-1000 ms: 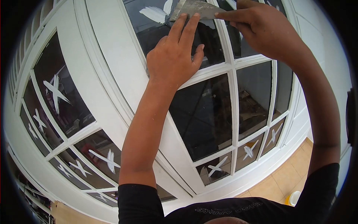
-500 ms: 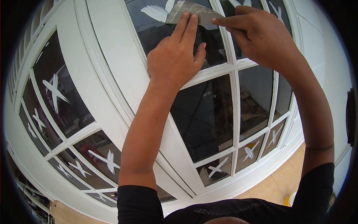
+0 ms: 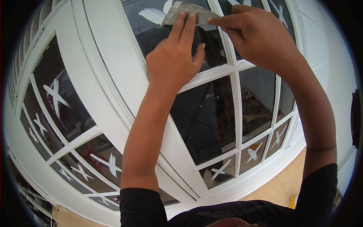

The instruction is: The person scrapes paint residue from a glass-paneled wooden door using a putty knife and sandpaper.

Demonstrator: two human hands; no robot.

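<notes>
A wide metal scraper (image 3: 189, 6) lies against an upper glass pane (image 3: 211, 36) of the white-framed door. Its blade edge touches a white paint mark (image 3: 151, 16) on the glass. My right hand (image 3: 257, 38) is closed round the scraper from the right, index finger stretched along the blade; the handle is hidden. Two straight fingers of my left hand (image 3: 172, 60) press on the face of the blade, while its thumb stands apart.
White wooden bars (image 3: 235, 109) divide the door panes. Lower panes carry white X marks (image 3: 221, 169), as does the left panel (image 3: 56, 96). A tiled floor (image 3: 280, 185) shows below, with part of a yellow-edged object (image 3: 293, 202) near my right sleeve.
Both hands and the scraper have shifted slightly left in view, and the whole view has moved a little too. The grip looks the same.
</notes>
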